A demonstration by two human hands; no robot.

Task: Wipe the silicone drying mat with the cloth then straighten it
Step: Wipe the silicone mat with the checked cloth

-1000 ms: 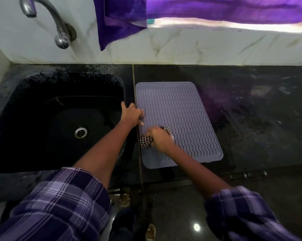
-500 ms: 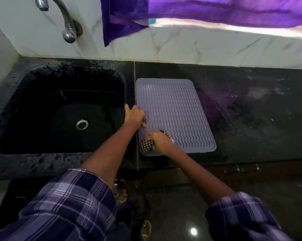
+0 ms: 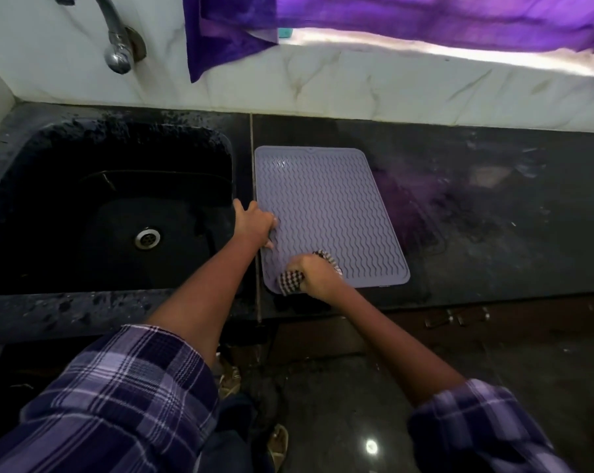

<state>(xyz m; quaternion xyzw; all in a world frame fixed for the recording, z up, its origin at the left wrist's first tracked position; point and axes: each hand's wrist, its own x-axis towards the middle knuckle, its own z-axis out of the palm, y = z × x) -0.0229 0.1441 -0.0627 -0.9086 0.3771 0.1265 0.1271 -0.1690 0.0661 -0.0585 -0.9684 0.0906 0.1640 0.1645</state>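
Daylight comes in under the purple curtain (image 3: 425,18) at the top, blowing out the sill (image 3: 459,52) to white. The black table (image 3: 493,216) stays dim, tinted purple. 1 bright spot glares on the floor (image 3: 371,446). Edges bend and soften.

Dark stone counter (image 3: 493,216), grey ribbed mat (image 3: 326,206) lying flat

Person wears a plaid shirt: dark navy/purple ground, lavender and white check lines. Left sleeve (image 3: 118,397) and right sleeve (image 3: 480,435) both end short of the wrist, forearms bare. No watch, rings or gloves seen on either hand. Sandal (image 3: 278,442) with tan straps visible at floor level, partly hidden.
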